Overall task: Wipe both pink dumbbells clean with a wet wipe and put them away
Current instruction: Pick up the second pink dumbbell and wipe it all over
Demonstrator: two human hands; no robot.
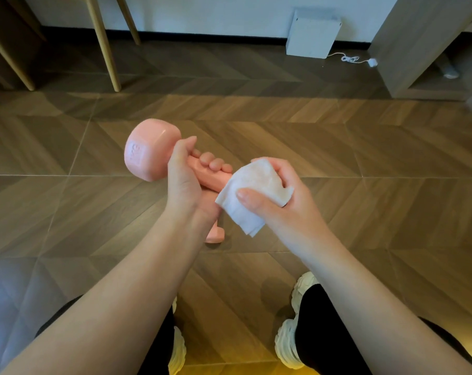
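Observation:
My left hand (184,177) grips the handle of a pink dumbbell (148,150) held above the floor, its big round head up and to the left. My right hand (278,193) holds a white wet wipe (248,196) wrapped over the dumbbell's other end, which is hidden under it. A second pink dumbbell (215,235) lies on the floor below my hands, mostly hidden behind my left wrist.
Wooden chair legs (104,44) stand at the back left. A white box (312,33) with a cable leans on the far wall. A grey cabinet (419,47) stands at the right. My white shoes (291,334) are on the floor below.

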